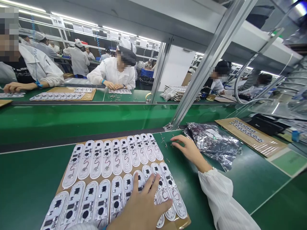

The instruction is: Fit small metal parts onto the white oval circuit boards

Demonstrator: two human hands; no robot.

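Observation:
Two rows of white, round-ended plastic housings (97, 159) lie on a brown cardboard sheet (184, 222). They carry small circuit boards, black chips, round discs and thin red wires. My left hand (146, 204) is open over the front row, its fingers spread across several housings; whether it presses on them I cannot tell. Beyond the right end of the back row, my right hand (185, 148) reaches to the green table beside scattered tiny metal parts (165, 143). Its thumb and forefinger are bent with a gap between them, and nothing shows in that gap.
A shiny dark plastic bag (213, 137) lies right of my right hand. Farther right is another cardboard sheet (271, 147) with boards. A metal post (201, 67) rises at the table's back edge. Across a green channel (83, 118), co-workers in white handle similar housings (57, 95).

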